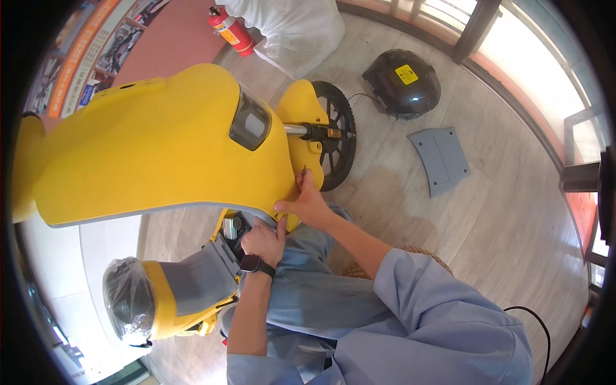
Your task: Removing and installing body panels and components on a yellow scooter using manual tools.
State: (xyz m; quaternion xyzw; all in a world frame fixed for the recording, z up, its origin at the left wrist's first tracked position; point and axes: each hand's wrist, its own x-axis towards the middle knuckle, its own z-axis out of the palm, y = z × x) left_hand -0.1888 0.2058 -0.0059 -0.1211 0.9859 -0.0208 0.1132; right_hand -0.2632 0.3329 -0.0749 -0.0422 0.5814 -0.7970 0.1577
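- Scooter body (160, 147), big and yellow, fills the left half of your view; its front end, with the headlamp (250, 122), faces right, and a grey trim (147, 210) runs along its lower edge.
- Your right hand (310, 202) lies on the front of the yellow body, close to the wheel (344, 144). Its thumb is spread away from the raised fingers and points left; a small dark bit shows at the fingertips, and you cannot tell from this view whether they pinch it.
- Your left hand (263, 242), with a black watch (258, 265) on the wrist, is just below the right one, its thumb up and its fingers bent by the body's lower edge. Whether it grips that edge or only rests there, you cannot tell.
- Beneath your left hand, a grey footboard (199, 279) leads to the seat (128, 301), wrapped in clear plastic.
- Your bent leg (314, 282), in blue-grey trousers, is beside the footboard.
- Beyond the wheel, a dark rounded case (401, 86) with a yellow sticker sits on the floor (500, 212), and a grey panel (439, 160) lies near it.
- At the top, a red fire extinguisher (232, 32) is next to a white plastic bag (301, 32).
- At lower right, a black cable (542, 324) curves beside your sleeve (436, 314).
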